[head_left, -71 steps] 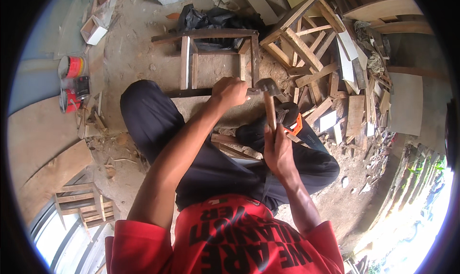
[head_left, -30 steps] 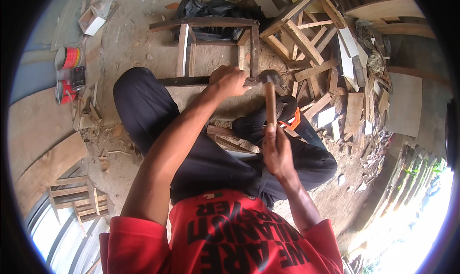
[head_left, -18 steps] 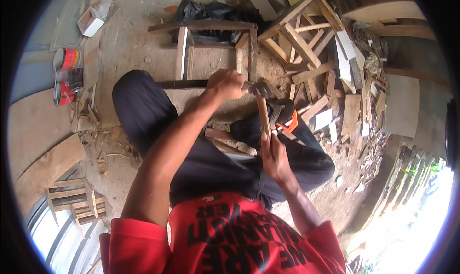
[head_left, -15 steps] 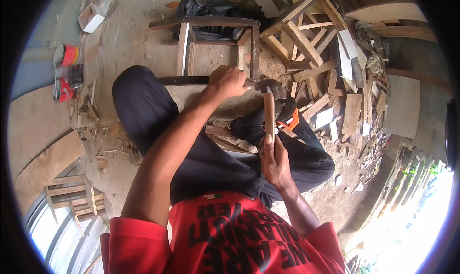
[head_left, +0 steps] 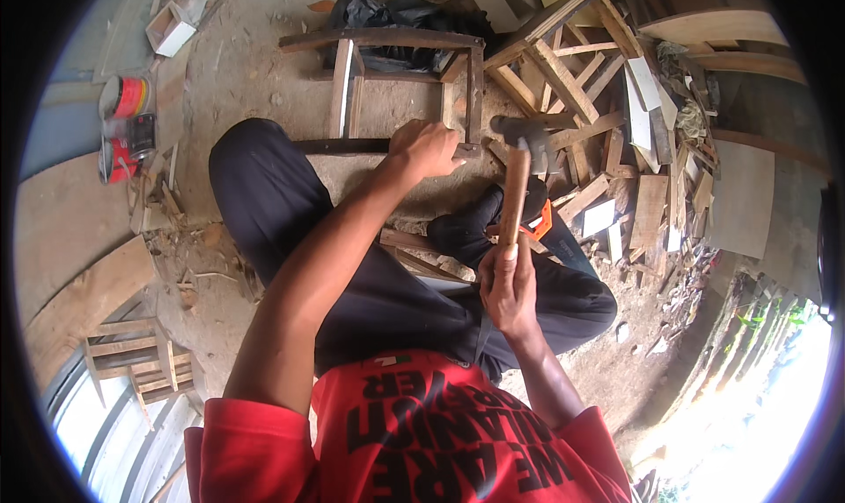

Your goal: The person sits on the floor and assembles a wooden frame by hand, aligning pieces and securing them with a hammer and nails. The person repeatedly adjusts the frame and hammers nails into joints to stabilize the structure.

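A wooden frame (head_left: 387,38) with dark rails and paler crosspieces lies on the ground in front of my legs. My left hand (head_left: 424,149) is closed around its near rail, close to the right corner. In my right hand (head_left: 509,283) is a hammer (head_left: 513,199), gripped low on its wooden handle. The hammer's dark head is slightly blurred and stands apart from the frame, just right of that corner. My left fingers are partly hidden behind the back of the hand.
A handsaw with an orange handle (head_left: 544,220) lies by my right foot. Scrap wood (head_left: 647,208) and a rough wooden frame (head_left: 563,76) are heaped at the right. A black plastic bag (head_left: 370,14) sits behind the dark frame. Cans (head_left: 123,98) stand at the left.
The hammer head has swung to the right and up, away from the frame's corner, and its handle leans more to the right. My left hand keeps its place on the rail.
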The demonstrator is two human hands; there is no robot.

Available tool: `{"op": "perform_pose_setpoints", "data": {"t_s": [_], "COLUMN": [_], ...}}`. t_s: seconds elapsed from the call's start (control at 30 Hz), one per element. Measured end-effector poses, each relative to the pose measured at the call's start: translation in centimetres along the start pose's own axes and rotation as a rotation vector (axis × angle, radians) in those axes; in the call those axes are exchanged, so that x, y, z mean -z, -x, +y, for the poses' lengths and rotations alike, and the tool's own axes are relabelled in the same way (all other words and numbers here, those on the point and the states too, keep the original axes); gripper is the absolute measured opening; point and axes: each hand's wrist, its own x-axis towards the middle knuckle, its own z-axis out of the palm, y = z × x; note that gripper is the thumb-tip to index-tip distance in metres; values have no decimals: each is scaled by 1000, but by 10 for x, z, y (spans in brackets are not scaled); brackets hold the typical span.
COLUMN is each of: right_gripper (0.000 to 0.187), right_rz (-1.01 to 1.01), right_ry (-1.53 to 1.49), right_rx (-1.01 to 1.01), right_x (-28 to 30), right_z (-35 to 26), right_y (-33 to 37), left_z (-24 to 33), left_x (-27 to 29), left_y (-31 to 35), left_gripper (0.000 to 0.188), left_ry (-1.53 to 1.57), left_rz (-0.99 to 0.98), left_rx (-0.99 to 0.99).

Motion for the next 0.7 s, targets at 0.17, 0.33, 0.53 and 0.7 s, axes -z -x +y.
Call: {"op": "perform_pose_setpoints", "data": {"t_s": [0.17,0.33,0.53,0.7], "right_gripper": [41,46,38,49], "right_rz": [-16,47,-1,30], "right_ry": [-16,-122,360,92], "right_rx": [-147,342,237,7], "right_x": [8,14,18,7], "right_z": [-12,-39,73,27], "right_y": [1,12,6,10], "left_z": [4,1,18,-5], "left_x": [17,1,42,-12], "left_y": [11,2,18,3], "left_gripper": [53,52,51,54], "left_ry": [-29,-9,64,33], "left_rz": [97,67,-4,98], "left_rx": [-86,-77,-34,-35]}}
